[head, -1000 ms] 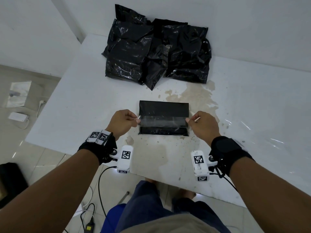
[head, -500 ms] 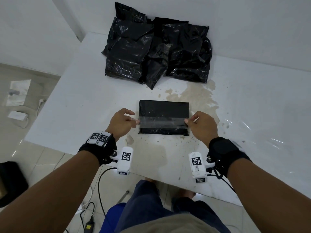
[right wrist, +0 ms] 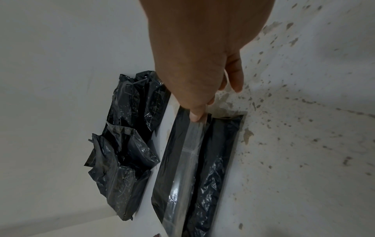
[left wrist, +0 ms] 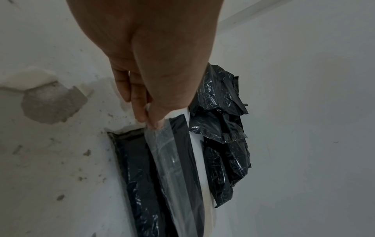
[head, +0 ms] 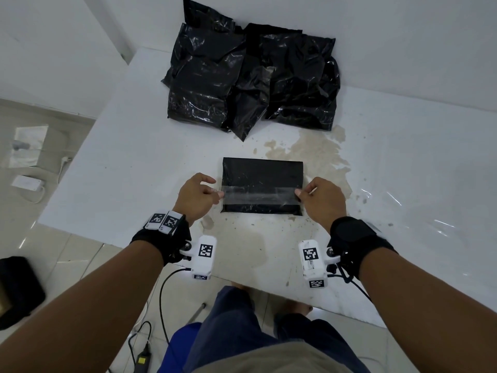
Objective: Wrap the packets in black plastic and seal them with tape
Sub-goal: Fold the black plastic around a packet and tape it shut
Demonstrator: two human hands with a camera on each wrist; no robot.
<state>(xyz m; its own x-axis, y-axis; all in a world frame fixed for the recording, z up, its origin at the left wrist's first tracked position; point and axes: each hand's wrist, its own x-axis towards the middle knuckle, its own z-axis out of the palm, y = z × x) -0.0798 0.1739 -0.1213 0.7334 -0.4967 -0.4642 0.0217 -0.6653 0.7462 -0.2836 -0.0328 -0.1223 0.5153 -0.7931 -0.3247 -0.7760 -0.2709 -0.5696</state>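
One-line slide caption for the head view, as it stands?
Left hand and right hand pinch the ends of a clear tape strip across a black-wrapped packet on a stained white table.

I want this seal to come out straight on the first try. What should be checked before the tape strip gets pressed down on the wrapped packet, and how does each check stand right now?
1. Left hand pinches the tape strip's left end: ok.
2. Right hand pinches its right end: ok.
3. Strip stretched between the hands, no sag or twist: ok.
4. Strip spans the wrapped packet edge to edge, parallel to its long sides: ok.
5. Packet lies flat on the table, apart from the pile of black packets: ok.
6. Strip covers the fold seam: cannot tell.
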